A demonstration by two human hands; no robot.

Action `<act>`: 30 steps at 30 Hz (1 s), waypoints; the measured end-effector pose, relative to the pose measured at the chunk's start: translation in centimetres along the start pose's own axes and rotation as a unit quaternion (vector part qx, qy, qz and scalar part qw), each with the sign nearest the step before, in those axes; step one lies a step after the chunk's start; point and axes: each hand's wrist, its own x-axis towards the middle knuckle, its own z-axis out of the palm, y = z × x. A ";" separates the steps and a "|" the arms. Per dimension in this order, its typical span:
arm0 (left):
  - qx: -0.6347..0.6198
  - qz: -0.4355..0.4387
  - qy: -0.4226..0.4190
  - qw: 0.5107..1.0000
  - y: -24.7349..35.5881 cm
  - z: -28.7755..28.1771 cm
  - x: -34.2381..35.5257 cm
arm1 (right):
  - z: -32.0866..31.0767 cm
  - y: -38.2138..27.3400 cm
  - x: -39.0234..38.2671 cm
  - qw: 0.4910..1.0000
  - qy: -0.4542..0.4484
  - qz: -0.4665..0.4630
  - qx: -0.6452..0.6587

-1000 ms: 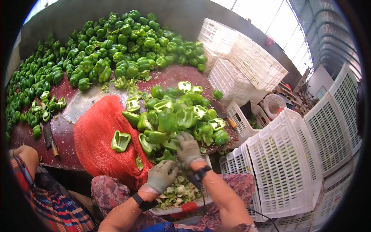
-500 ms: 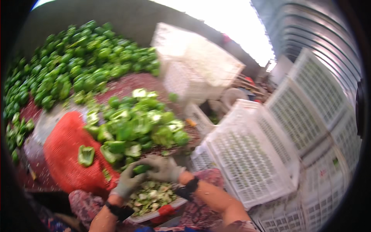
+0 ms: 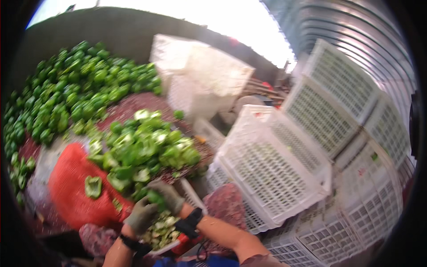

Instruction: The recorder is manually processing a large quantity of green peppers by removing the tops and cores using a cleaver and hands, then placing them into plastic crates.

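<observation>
Both my hands wear pale, stained work gloves and meet over a white container [image 3: 165, 247] of cut pepper pieces [image 3: 163, 231]. Between them is a green pepper [image 3: 156, 200]. My right hand [image 3: 170, 196] reaches over it from the right, fingers curled round it. My left hand [image 3: 141, 217] is closed against its lower left side; any small tool in the hands is hidden. Just beyond lies a heap of halved and opened green peppers [image 3: 147, 144]. One pepper half [image 3: 93, 187] rests on a red mesh sack [image 3: 73, 196] left of my hands.
A large pile of whole green peppers [image 3: 80, 89] covers the far left. Pale crates [image 3: 202, 71] stand behind the heap. White slatted crates [image 3: 275, 173] are stacked to the right, beside a corrugated metal wall [image 3: 351, 31]. A grey wall [image 3: 106, 29] runs along the back.
The view has shifted, so the crates sit farther left. My right hand has moved left and tilted down over the pepper; my left hand stays close beside it.
</observation>
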 end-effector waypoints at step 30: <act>0.202 0.089 -0.152 0.963 -1.9 -1.0 0.8 | -1.5 -6.4 1.1 0.829 0.043 0.424 0.362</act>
